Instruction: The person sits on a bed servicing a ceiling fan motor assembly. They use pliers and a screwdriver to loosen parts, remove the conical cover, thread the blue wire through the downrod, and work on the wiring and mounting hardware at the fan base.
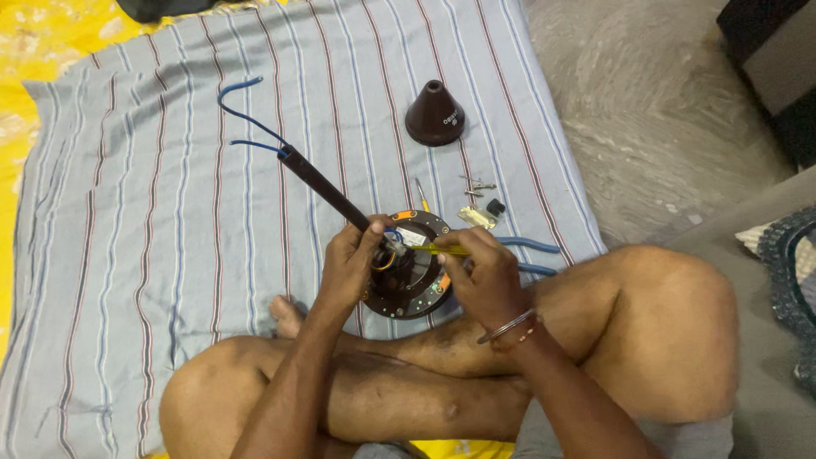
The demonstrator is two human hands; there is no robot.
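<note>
A round dark fan motor [412, 276] with orange trim is seen resting on the striped cloth [170, 212], just beyond the crossed legs of the seated person. The left hand [350, 263] is clenched around the base of the dark rod [327, 191] where it meets the motor; its fingers are curled tight, with the thumb laid near the hub. The rod is tilted up and away to the far left, and blue wires [242, 115] are seen emerging from its far end. The right hand [484, 276] is closed on a yellow-handled tool [438, 250], whose tip is directed left at the motor's hub. Blue-handled pliers [531, 246] are partly hidden to the right of that hand. Farther off, a dark cone-shaped cover [434, 115] stands upright, with small screws [478, 185] lying between it and the motor.
</note>
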